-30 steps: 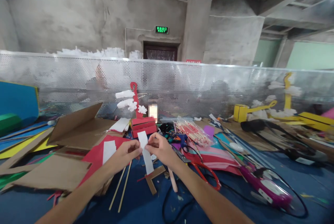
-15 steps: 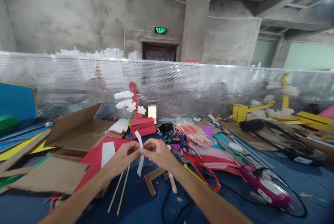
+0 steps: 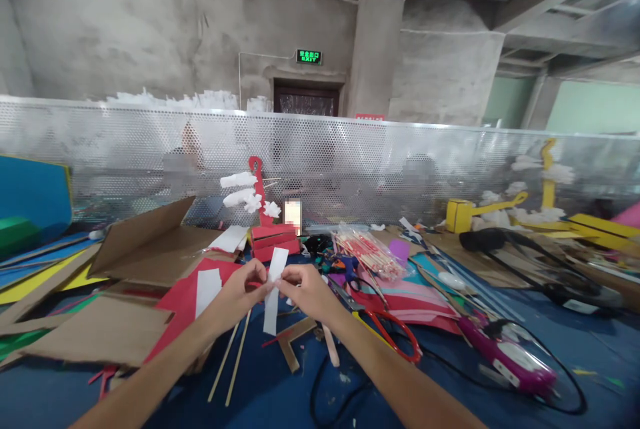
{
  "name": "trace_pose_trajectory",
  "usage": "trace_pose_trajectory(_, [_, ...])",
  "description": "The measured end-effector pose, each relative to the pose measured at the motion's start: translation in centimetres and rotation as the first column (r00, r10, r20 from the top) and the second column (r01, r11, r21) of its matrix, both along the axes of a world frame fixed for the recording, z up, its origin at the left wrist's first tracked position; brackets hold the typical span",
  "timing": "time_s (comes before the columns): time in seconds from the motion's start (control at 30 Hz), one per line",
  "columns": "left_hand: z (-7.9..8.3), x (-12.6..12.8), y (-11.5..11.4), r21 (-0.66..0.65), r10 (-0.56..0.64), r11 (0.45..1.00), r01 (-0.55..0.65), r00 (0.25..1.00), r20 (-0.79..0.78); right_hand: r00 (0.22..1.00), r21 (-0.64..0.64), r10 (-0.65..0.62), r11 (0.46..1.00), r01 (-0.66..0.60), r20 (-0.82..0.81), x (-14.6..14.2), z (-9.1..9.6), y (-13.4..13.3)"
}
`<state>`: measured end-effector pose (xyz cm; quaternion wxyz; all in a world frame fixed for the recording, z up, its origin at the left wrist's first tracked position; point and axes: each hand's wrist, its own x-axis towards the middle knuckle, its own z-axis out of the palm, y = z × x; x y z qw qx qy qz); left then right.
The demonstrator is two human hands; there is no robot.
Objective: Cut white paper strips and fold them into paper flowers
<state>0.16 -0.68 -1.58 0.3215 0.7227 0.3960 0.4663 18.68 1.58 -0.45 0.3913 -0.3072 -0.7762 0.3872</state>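
A narrow white paper strip (image 3: pixel 271 312) stands nearly upright in the air, pinched near its middle from both sides. My left hand (image 3: pixel 246 287) grips its left edge with thumb and fingertips. Fingertips of my right hand (image 3: pixel 303 287) hold the right edge, close to the left ones. Below the strip lie two thin wooden sticks (image 3: pixel 237 359) and an L-shaped cardboard piece (image 3: pixel 289 347). Scissors with red handles (image 3: pixel 395 339) rest to the right of my right forearm. Behind the hands stands a red cardboard model (image 3: pixel 274 241) with white cloud-like pieces.
Cardboard sheets (image 3: pixel 95 332) and red paper (image 3: pixel 175 305) cover the left side. A purple glue gun (image 3: pixel 510 355) with a black cord lies at right. A bag of sticks (image 3: pixel 370 252) sits beyond the scissors. A perforated metal screen (image 3: pixel 350 162) borders the table's far side.
The paper strip has turned so that its broad face shows more, its top shifting right. Both hands stay at nearly the same place, still pinching it.
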Motion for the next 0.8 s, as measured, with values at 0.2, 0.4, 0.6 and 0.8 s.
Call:
trace_pose_trajectory(0.2, [0.08,0.00,-0.01,0.025,0.035,0.999,-0.035,0.999,-0.012,0.999,-0.072,-0.031,0.997,0.032,0.014,0.22,0.33,0.18])
trace_pose_trajectory(0.4, [0.54,0.17,-0.29,0.007,0.052,0.999,-0.052,0.999,-0.002,0.999,-0.075,-0.001,0.997,0.004,0.033,0.25,0.55,0.08])
trace_pose_trajectory(0.6, [0.42,0.34,-0.29,-0.015,0.059,0.998,-0.059,0.998,-0.012,1.000,-0.071,0.013,0.997,-0.014,-0.013,0.12,0.07,0.29])
trace_pose_trajectory(0.8, [-0.14,0.25,-0.08,0.000,0.033,0.999,-0.033,0.998,-0.046,0.999,0.006,0.029,1.000,-0.029,-0.043,0.02,0.23,0.12])
